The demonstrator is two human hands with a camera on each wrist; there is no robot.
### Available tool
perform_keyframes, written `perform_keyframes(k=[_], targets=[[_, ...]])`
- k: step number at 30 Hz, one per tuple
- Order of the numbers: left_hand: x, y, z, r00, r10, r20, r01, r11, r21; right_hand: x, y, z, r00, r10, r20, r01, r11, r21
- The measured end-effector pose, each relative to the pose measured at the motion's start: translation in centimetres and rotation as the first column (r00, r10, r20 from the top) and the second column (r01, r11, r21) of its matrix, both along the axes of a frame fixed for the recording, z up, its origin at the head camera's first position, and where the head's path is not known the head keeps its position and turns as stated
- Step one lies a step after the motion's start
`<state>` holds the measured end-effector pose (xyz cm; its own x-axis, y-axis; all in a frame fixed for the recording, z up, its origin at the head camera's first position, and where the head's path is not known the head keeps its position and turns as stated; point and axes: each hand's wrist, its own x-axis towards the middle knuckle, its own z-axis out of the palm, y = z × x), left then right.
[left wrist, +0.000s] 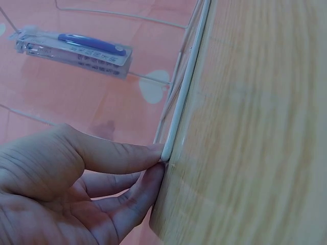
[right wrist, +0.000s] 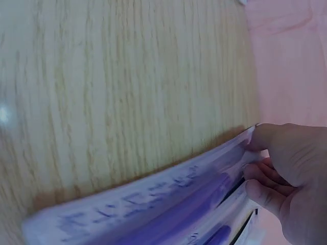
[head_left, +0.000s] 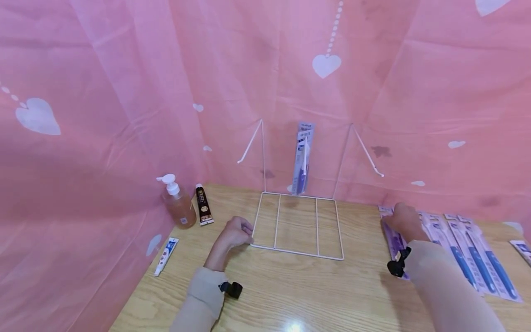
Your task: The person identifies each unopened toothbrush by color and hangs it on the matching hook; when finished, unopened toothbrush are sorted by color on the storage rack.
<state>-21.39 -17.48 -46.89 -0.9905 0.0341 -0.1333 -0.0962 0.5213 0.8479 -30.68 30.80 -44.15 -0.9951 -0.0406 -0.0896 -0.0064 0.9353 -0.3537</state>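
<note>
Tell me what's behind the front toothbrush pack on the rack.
At least one more pack shows, its top poking out above; the front pack covers the rest, hiding the exact count.

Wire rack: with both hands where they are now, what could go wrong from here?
The left hand pinches a front corner of the rack, so a tug there could shift it. The right hand grips one end of a toothbrush pack; lifting it might drag the neighbouring packs, which lie close beside it. The hanging packs are on the middle hook and might swing if the rack is jolted.
</note>
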Motion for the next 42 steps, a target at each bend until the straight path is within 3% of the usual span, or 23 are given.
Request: perform_keyframes(k=[9,17,24,30,35,42], targets=[[0.1,0.1,0.1,1.0,-0.001,0.004,0.001,1.0,0.0,-0.3,0.0,0.9,0.999,0.027,0.041,-0.026,0.999,-0.028],[0.2,0.1,0.2,1.0,0.001,0.016,-0.001,1.0,0.006,0.0,-1.2,1.9,0.995,0.077,-0.057,-0.081,0.994,-0.072],[0.3,0.1,0.2,1.0,0.0,0.006,0.0,1.0,-0.003,0.7,-2.8,2.7,0.964,0.163,-0.209,-0.176,0.983,-0.045],[0.3,0.1,0.2,1.0,0.001,0.003,-0.001,1.0,-0.004,2.1,-5.3,4.6,0.92,0.228,-0.318,-0.255,0.966,-0.043],[0.3,0.1,0.1,1.0,0.002,0.002,-0.002,1.0,-0.011,3.6,-7.9,6.0,0.842,0.275,-0.464,-0.323,0.946,-0.024],[0.3,0.0,0.1,1.0,-0.006,-0.01,0.006,1.0,-0.021,6.5,-12.2,9.3,0.774,0.317,-0.548,-0.381,0.925,-0.003]])
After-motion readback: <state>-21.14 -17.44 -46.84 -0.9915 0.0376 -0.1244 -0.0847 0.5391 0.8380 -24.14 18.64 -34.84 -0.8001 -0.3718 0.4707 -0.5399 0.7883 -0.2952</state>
